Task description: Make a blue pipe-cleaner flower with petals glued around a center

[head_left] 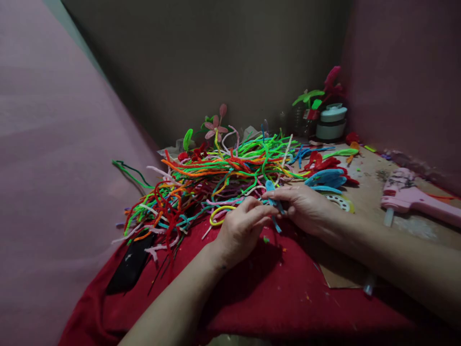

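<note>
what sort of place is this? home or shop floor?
Probably a small home craft corner. A heap of coloured pipe cleaners covers the table, a pink glue gun lies at the right, and finished pipe-cleaner flowers stand by the wall. The left hand and right hand pinch a blue pipe cleaner.

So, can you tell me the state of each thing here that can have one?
left hand: pinching the blue pipe cleaner
right hand: pinching the same piece
blue pipe cleaner: held between both hands
pipe cleaner pile: loose, tangled
pink glue gun: lying flat
round container: lid on
</note>
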Motion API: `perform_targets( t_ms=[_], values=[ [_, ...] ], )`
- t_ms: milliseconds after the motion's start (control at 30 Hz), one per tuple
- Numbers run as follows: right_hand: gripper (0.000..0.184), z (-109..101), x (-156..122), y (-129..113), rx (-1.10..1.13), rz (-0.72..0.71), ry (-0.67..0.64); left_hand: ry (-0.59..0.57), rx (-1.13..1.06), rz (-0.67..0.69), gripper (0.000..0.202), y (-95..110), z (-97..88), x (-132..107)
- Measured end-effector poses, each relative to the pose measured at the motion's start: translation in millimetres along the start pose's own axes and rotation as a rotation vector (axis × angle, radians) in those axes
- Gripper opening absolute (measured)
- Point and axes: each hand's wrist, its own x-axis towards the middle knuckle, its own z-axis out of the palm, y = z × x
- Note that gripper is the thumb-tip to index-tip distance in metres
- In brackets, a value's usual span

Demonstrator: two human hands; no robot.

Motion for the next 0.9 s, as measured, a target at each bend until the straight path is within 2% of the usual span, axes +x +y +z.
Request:
perform_targets(
  t_ms=[67,167,367,500,667,900],
  values=[
    [0.009,0,0,0,0.027,0.015,0.023,0.012,0.114,0.084,0.025,-1,3.6,-2],
    [0.012,0,-1,0,0.034,0.028,-0.009,0.026,0.163,0.132,0.023,0,5.0,-3],
    [0.015,-3,1,4,-0.023,0.030,-0.062,-0.070,-0.069,0.087,0.019,9,-6.7,5],
    [0.015,-5,1,8,-0.079,0.037,-0.080,-0.059,-0.100,0.028,0.016,11,-13.5,6],
    [0.016,-5,-2,8,-0.154,0.031,-0.119,-0.070,0.048,0.040,0.015,12,-13.2,4],
    [0.016,-1,-6,5,-0.270,0.033,-0.055,-0.024,0.230,0.061,0.014,8,-7.2,0]
  ],
)
